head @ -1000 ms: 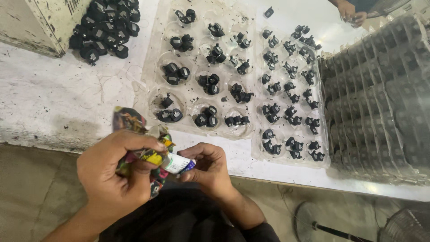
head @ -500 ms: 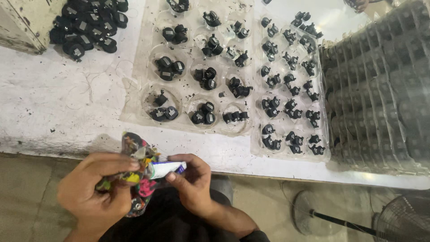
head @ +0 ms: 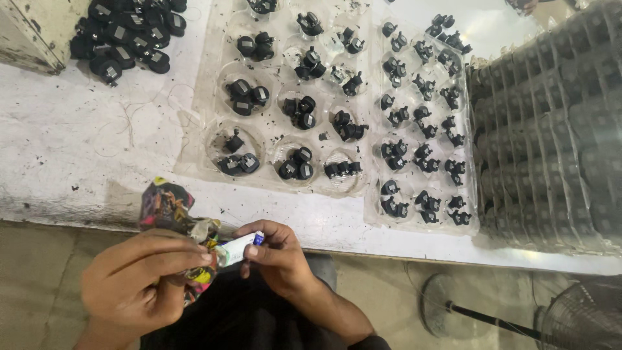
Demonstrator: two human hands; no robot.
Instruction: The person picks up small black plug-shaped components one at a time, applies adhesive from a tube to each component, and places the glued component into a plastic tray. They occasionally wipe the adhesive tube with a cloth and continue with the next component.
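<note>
left hand (head: 139,282) grips a crumpled multicolour foil wrapper (head: 170,210) w/ a small white tube (head: 238,248) at the near table edge; right hand (head: 275,256) pinches the tube's blue-capped end. far side: clear blister trays (head: 201,129) on the white scuffed table (head: 78,149), black plastic parts (head: 298,113) in round pockets. loose pile of black parts (head: 123,42) far left, dark gridded trays (head: 551,129) stacked right.

Glossy clear plastic trays (head: 214,104) hold matt black plastic parts (head: 298,113) on a rough, scuffed white counter (head: 78,149); below it, a crinkled shiny foil wrapper (head: 170,206).
</note>
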